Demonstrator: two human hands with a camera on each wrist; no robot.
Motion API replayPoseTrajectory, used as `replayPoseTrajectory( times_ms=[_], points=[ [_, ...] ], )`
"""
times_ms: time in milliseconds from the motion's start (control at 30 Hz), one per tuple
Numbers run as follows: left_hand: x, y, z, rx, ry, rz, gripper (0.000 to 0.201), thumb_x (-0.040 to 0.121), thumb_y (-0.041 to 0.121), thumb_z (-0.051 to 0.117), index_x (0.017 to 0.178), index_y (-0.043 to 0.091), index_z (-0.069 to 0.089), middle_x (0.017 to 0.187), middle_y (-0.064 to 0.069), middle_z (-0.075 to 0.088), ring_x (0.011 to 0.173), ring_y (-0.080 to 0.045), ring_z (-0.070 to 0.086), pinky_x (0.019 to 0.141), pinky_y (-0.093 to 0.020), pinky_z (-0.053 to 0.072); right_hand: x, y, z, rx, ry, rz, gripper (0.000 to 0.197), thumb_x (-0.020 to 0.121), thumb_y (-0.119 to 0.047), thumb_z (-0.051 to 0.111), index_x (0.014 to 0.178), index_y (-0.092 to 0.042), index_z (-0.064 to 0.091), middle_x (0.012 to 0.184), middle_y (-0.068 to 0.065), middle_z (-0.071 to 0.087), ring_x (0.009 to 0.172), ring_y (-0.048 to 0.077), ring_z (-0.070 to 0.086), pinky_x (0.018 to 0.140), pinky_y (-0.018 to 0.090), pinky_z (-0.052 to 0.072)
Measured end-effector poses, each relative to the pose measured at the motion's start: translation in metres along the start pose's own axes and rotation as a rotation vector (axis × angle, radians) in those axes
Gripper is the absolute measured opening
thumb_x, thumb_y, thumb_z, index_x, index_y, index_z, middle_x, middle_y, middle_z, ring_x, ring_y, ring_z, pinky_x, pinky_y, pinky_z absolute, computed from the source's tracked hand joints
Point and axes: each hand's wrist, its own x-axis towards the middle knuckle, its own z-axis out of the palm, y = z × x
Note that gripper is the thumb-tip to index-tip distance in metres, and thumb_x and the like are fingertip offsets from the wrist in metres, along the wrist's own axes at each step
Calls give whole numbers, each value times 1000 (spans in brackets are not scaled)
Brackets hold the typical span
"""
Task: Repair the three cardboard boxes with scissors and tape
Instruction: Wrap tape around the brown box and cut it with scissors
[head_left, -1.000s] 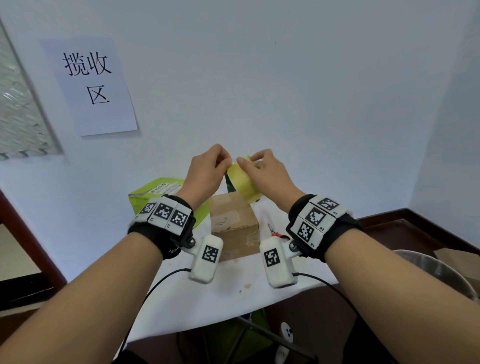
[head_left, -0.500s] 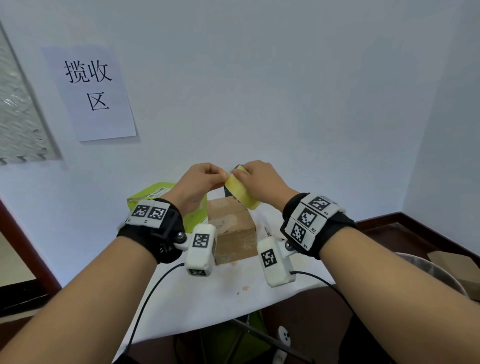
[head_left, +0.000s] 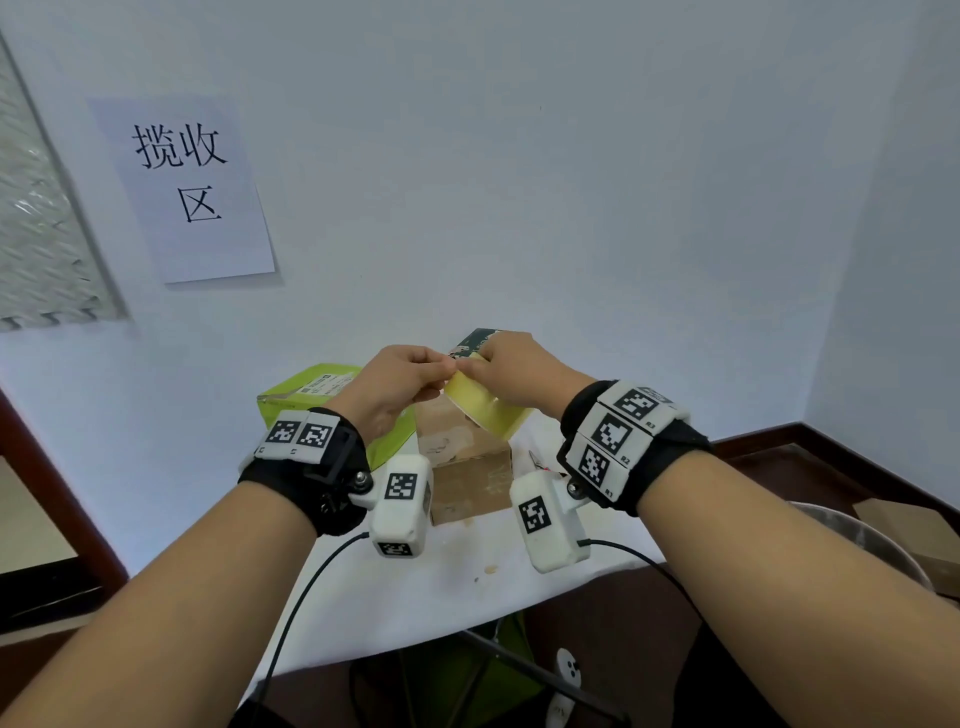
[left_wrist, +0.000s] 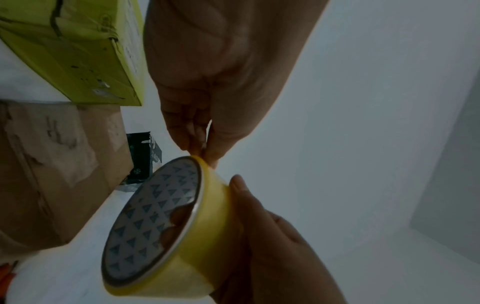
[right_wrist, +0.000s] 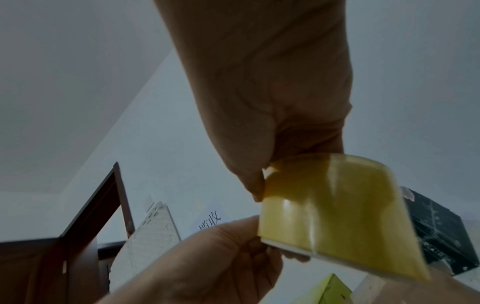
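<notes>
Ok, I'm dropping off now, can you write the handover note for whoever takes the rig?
Left hand: pinches the rim of the tape roll, apparently picking at the tape end.
Right hand: grips the roll, fingers through its core.
Things: the roll is held in the air over the brown box on the table; green box to its left, dark box behind. A red-handled tool, likely the scissors, lies right of the brown box.
Done: roll picked up.
Left: no strip pulled free yet; pull, cut, tape all three boxes.
</notes>
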Motion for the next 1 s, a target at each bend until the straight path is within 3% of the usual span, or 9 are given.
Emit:
replayPoseTrajectory(
  times_ms=[133,233,333,533,633,700,767,933,1000],
  points=[
    [-3,-5,2,61,33,51,7,89,11,66,82,9,67,73,0,60,66,-8,54,61,-13,48,-8,-4,-4,-21,-91,91,40,100,-42,41,75,-11,43,67,1,42,58,14,41,49,23,30],
    [-8,-11,3,81,20,72,7,89,10,66,82,8,67,74,-1,61,64,-9,54,62,-13,49,-14,0,-3,-16,-168,129,35,101,-40,38,98,-10,56,91,11,57,84,23,54,72,29,48],
    [-13,-23,5,120,7,88,7,88,8,66,81,8,67,74,-2,61,63,-9,53,62,-14,49,-19,6,5,48,-209,199,52,99,-44,42,124,0,53,116,18,61,100,29,60,92,38,51],
    [-12,-41,0,106,48,83,9,88,10,67,79,8,66,75,-4,60,65,-12,53,68,-21,50,-31,10,25,17,-323,241,53,101,-43,36,131,-1,48,131,16,54,114,28,54,87,30,40],
    [-10,-46,-6,92,51,86,10,88,8,66,78,10,66,79,-6,62,72,-15,56,76,-28,51,-32,8,30,204,-302,249,45,102,-38,37,127,-3,50,125,15,57,110,27,55,86,31,43],
    [-8,-49,-12,100,54,93,12,89,7,65,78,10,64,77,-3,62,69,-11,56,70,-20,51,-32,8,36,467,-353,302,35,101,-35,43,117,-6,54,106,11,62,92,23,60,78,31,49],
    [-9,-52,-16,131,47,95,13,90,6,63,78,11,63,72,1,60,63,-4,55,61,-11,47,-34,10,45,681,-433,381,38,99,-36,48,124,-8,50,100,8,63,86,21,61,73,32,51],
    [-6,-66,-17,183,18,110,10,89,8,65,80,11,64,73,0,60,67,-8,54,66,-14,46,-34,18,56,759,-562,437,16,100,-30,46,97,-17,54,85,1,63,73,12,61,60,24,52],
    [-4,-67,-18,210,25,136,9,88,11,67,79,12,65,75,0,62,71,-10,55,71,-19,46,-36,18,58,731,-578,446,16,100,-30,46,97,-16,53,83,1,63,71,11,61,62,24,53]
  ],
)
